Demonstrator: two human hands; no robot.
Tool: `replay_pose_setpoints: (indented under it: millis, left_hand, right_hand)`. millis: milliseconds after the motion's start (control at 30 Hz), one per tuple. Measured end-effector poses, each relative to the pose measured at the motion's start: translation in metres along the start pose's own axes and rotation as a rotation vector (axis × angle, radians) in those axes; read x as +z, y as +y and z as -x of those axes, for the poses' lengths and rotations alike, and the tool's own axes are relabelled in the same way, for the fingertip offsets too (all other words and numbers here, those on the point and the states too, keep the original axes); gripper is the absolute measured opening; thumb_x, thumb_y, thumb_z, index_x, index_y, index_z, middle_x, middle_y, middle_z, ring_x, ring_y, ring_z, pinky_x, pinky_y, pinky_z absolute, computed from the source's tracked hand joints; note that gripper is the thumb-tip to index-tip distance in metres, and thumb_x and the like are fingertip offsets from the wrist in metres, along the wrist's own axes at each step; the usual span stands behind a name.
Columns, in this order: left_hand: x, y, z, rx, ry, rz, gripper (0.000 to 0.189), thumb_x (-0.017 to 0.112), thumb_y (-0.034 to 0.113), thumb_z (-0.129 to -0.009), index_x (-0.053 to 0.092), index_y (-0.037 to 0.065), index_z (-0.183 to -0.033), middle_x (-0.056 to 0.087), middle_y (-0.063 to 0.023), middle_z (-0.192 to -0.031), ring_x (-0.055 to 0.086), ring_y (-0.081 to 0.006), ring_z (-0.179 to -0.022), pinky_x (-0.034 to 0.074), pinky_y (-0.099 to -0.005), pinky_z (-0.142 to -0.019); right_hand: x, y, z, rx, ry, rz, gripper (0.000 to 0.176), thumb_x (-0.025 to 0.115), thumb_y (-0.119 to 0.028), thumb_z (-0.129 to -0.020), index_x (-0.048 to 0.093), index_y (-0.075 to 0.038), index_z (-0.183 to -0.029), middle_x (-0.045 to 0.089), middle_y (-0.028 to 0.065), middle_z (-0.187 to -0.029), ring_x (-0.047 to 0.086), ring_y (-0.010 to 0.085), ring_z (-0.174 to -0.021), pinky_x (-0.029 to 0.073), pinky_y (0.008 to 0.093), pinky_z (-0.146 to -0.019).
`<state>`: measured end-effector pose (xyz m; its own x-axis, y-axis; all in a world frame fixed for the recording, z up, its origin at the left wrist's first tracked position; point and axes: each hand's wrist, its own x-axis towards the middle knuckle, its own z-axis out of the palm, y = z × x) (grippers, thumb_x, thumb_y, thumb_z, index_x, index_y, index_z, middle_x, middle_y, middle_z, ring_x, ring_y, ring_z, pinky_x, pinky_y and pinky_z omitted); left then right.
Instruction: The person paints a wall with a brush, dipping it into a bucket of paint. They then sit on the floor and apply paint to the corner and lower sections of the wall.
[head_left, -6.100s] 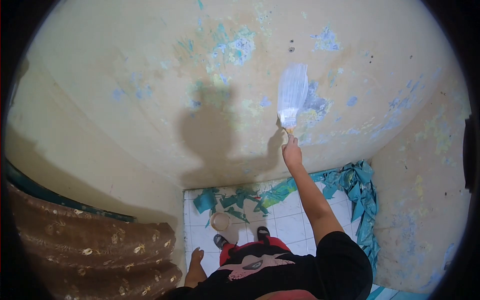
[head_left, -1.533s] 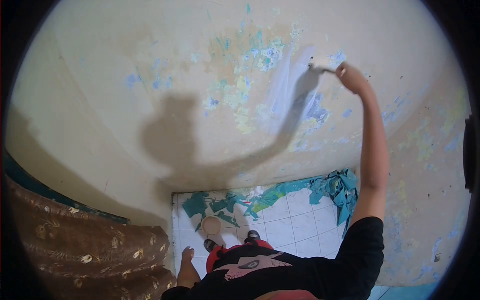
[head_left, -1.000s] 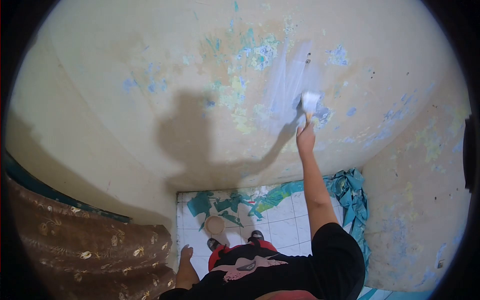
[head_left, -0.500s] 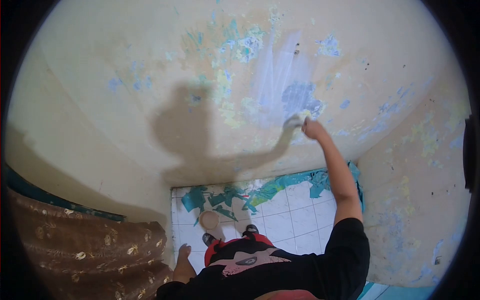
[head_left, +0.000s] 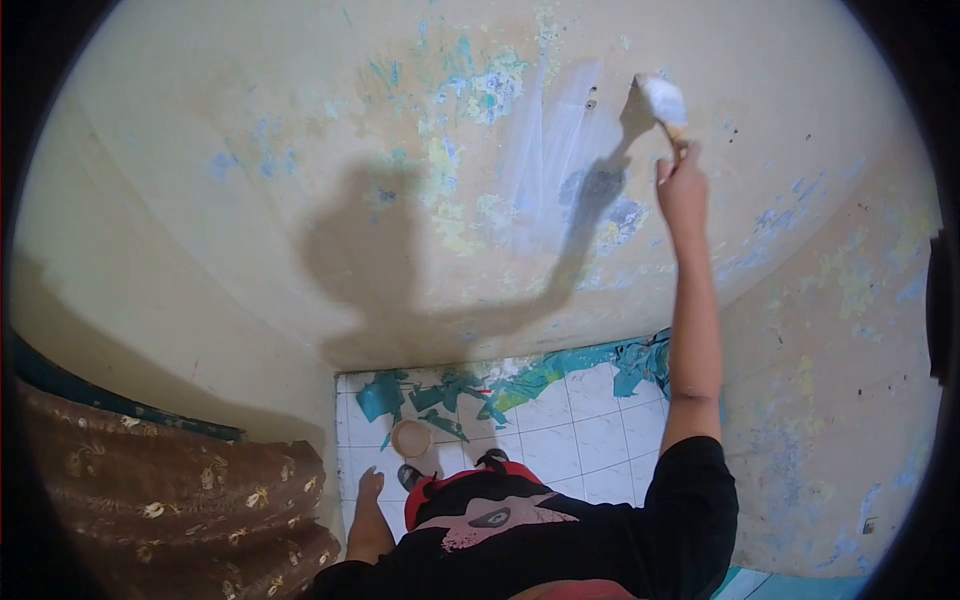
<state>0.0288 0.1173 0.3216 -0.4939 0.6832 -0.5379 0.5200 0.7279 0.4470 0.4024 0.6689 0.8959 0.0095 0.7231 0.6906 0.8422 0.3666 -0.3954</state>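
Observation:
My right hand (head_left: 683, 190) is raised against the upper right of the wall (head_left: 480, 290), with its fingers wrapped round a wooden handle. The tool looks like a wide paintbrush (head_left: 663, 100) with a whitish head, which points up and left, over or at the wall; contact cannot be told. Left of it, whitish streaks (head_left: 545, 160) run up and down among patches of bare blue and yellow. Low by my side hangs my left hand (head_left: 371, 484), fingers loosely apart, with nothing seen in it. A round tub (head_left: 411, 438) stands on the floor near my feet.
Torn teal peelings (head_left: 381, 396) lie on white floor tiles (head_left: 600, 440) along the wall's foot. A brown patterned cloth (head_left: 180, 490) hangs at lower left. The side wall (head_left: 830, 400) on the right is patchy too. My shadow (head_left: 370, 250) falls on the wall.
My right hand has swung up and to the right, carrying the paintbrush from below the blue patch to the upper wall. My left hand stays low by my side.

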Motion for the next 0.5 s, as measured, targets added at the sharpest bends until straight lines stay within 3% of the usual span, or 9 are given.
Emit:
replay_pose_setpoints:
  millis: [133, 200, 233, 300, 433, 500]
  left_hand:
    - [0.004, -0.019, 0.007, -0.007, -0.066, -0.153, 0.046, 0.047, 0.022, -0.080, 0.052, -0.004, -0.117, 0.057, -0.0254, -0.109, 0.056, -0.0342, -0.102, 0.043, -0.0365, -0.090]
    - [-0.011, 0.003, 0.036, -0.226, -0.011, 0.048, 0.046, 0.046, 0.024, -0.080, 0.052, -0.005, -0.116, 0.055, -0.0251, -0.114, 0.053, -0.0351, -0.106, 0.041, -0.0376, -0.094]
    - [-0.014, 0.002, 0.039, -0.229, -0.006, 0.046, 0.046, 0.046, 0.024, -0.080, 0.052, -0.005, -0.116, 0.055, -0.0251, -0.114, 0.053, -0.0351, -0.106, 0.041, -0.0376, -0.094]
    - [-0.011, -0.010, 0.043, -0.092, -0.018, -0.052, 0.049, 0.045, 0.027, -0.080, 0.052, -0.006, -0.116, 0.053, -0.0255, -0.116, 0.051, -0.0359, -0.109, 0.038, -0.0383, -0.097]
    - [-0.007, -0.017, 0.043, -0.178, 0.001, 0.059, 0.051, 0.045, 0.028, -0.078, 0.052, -0.006, -0.116, 0.050, -0.0262, -0.121, 0.047, -0.0355, -0.115, 0.035, -0.0376, -0.100]
    - [-0.009, -0.011, 0.042, -0.180, 0.000, 0.056, 0.052, 0.045, 0.027, -0.078, 0.051, -0.006, -0.117, 0.051, -0.0264, -0.120, 0.048, -0.0355, -0.114, 0.036, -0.0374, -0.099]
  right_hand:
    - [0.091, 0.041, 0.065, 0.098, -0.020, -0.094, 0.037, 0.055, -0.019, -0.080, 0.043, -0.001, -0.110, 0.059, 0.0263, -0.079, 0.059, 0.0430, -0.076, 0.046, 0.0497, -0.067]
    - [0.129, 0.066, 0.112, 0.156, -0.111, -0.101, 0.040, 0.056, -0.019, -0.080, 0.042, -0.001, -0.112, 0.059, 0.0272, -0.082, 0.058, 0.0433, -0.078, 0.046, 0.0505, -0.068]
    - [0.146, 0.080, 0.134, 0.180, -0.169, -0.079, 0.041, 0.056, -0.020, -0.079, 0.041, -0.002, -0.113, 0.059, 0.0277, -0.084, 0.058, 0.0436, -0.079, 0.046, 0.0509, -0.069]
    - [0.155, 0.093, 0.176, 0.183, -0.280, -0.066, 0.041, 0.054, -0.020, -0.080, 0.038, 0.001, -0.111, 0.058, 0.0300, -0.078, 0.057, 0.0467, -0.074, 0.045, 0.0528, -0.065]
    - [0.167, 0.145, 0.228, 0.242, -0.510, -0.032, 0.036, 0.053, -0.019, -0.080, 0.041, 0.000, -0.109, 0.059, 0.0307, -0.082, 0.057, 0.0472, -0.074, 0.046, 0.0520, -0.065]
    - [0.197, 0.199, 0.248, 0.258, -0.439, -0.055, 0.032, 0.051, -0.019, -0.081, 0.043, 0.000, -0.106, 0.059, 0.0258, -0.076, 0.058, 0.0420, -0.066, 0.046, 0.0491, -0.058]
